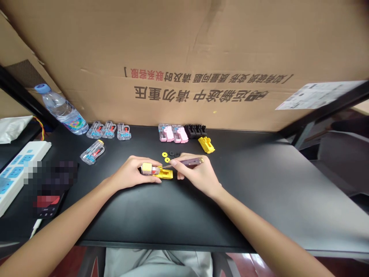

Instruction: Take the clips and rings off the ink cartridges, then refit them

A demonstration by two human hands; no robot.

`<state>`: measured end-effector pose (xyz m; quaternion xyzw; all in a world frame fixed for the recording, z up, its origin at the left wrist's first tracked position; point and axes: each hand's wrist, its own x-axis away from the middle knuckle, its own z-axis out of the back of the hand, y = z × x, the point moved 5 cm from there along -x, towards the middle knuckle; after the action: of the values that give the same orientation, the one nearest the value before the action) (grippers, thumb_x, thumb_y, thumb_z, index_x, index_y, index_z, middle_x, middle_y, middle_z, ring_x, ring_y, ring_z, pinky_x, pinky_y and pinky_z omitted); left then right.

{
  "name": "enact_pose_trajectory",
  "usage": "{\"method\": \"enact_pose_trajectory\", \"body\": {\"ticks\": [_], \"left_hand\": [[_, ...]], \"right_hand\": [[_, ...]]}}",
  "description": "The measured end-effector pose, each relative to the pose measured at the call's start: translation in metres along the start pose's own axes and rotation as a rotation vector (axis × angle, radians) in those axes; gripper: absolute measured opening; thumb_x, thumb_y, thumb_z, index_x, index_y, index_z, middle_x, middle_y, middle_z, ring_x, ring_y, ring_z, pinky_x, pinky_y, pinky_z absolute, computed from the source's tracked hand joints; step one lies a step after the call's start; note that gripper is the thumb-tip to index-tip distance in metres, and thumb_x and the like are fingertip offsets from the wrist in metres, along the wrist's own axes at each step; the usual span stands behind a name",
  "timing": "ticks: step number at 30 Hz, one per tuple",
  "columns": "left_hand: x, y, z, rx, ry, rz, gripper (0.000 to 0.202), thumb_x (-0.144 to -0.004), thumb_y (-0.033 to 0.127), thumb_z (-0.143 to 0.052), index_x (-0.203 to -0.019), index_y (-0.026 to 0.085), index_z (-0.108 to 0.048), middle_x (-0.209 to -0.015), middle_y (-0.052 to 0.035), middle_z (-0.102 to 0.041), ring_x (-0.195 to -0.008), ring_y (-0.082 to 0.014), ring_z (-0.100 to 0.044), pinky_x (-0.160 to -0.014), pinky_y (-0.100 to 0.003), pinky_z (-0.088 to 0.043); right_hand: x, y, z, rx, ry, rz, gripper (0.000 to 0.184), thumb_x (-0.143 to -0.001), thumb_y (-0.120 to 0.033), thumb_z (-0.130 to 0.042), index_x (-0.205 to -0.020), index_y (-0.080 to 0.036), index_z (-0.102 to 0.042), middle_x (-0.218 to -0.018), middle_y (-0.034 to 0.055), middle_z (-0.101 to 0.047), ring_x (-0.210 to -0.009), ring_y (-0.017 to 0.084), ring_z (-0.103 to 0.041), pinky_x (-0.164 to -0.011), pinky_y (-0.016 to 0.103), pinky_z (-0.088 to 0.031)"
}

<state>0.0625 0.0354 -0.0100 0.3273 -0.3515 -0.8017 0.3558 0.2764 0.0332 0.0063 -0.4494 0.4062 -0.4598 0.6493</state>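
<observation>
Two bare hands meet near the centre of the frame over a black table (129, 219). The left hand (135, 171) has its fingers clamped around a clear unit with a yellow end (147, 168), next to a yellow housing (165, 174); whether the two are joined cannot be told. The right hand (198, 177) has its fingers closed on a slim screwdriver (196, 161), its shaft slanting left to where the clear unit and the housing meet. The step in hand looks like fine work at that spot, and it seems to call for a firm left grip and a steady tip; whether the tip touches is too small to tell. Just above the hands lie yellow discs (164, 154) and black discs (172, 153). Along the table's far edge sit more clear units (123, 131) left of centre, pink pieces (168, 134), black pieces (195, 131) and, slightly nearer, a loose yellow piece (206, 145). A water bottle (62, 107) leans at upper left, above a white power strip (40, 148) and a phone (49, 209). Behind everything, a printed cardboard sheet (184, 34) fills the top; reddish floor (245, 265) shows at the bottom.
</observation>
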Motion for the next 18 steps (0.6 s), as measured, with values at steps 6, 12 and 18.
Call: {"method": "enact_pose_trajectory", "body": {"ticks": [6,12,18], "left_hand": [[0.001,0.003,-0.001,-0.016,0.004,-0.077,0.039,-0.083,0.034,-0.092,-0.117,0.018,-0.081,-0.107,-0.0078,-0.084,-0.088,-0.019,-0.079,-0.082,-0.026,-0.059],[0.0,-0.001,0.005,-0.063,0.042,-0.078,0.039,-0.083,0.032,-0.092,-0.118,0.02,-0.081,-0.108,-0.0061,-0.084,-0.089,-0.0193,-0.08,-0.083,-0.026,-0.06],[0.0,-0.001,0.014,-0.118,0.057,-0.097,0.036,-0.084,0.032,-0.091,-0.117,0.021,-0.081,-0.108,-0.007,-0.084,-0.091,-0.021,-0.081,-0.083,-0.027,-0.062]], "right_hand": [[-0.004,0.008,-0.001,-0.079,0.031,-0.107,0.043,-0.089,-0.056,-0.082,-0.075,-0.016,-0.079,-0.052,0.0002,-0.063,-0.049,0.016,-0.06,-0.054,0.03,-0.049],[-0.006,0.001,0.006,-0.076,-0.066,-0.048,0.038,-0.089,-0.054,-0.082,-0.082,-0.017,-0.082,-0.063,0.0013,-0.066,-0.051,0.015,-0.063,-0.054,0.03,-0.051],[-0.002,-0.009,-0.005,0.024,-0.205,0.136,0.02,-0.091,-0.036,-0.079,-0.1,-0.02,-0.086,-0.087,0.0055,-0.073,-0.067,0.016,-0.068,-0.062,0.029,-0.053]]}}
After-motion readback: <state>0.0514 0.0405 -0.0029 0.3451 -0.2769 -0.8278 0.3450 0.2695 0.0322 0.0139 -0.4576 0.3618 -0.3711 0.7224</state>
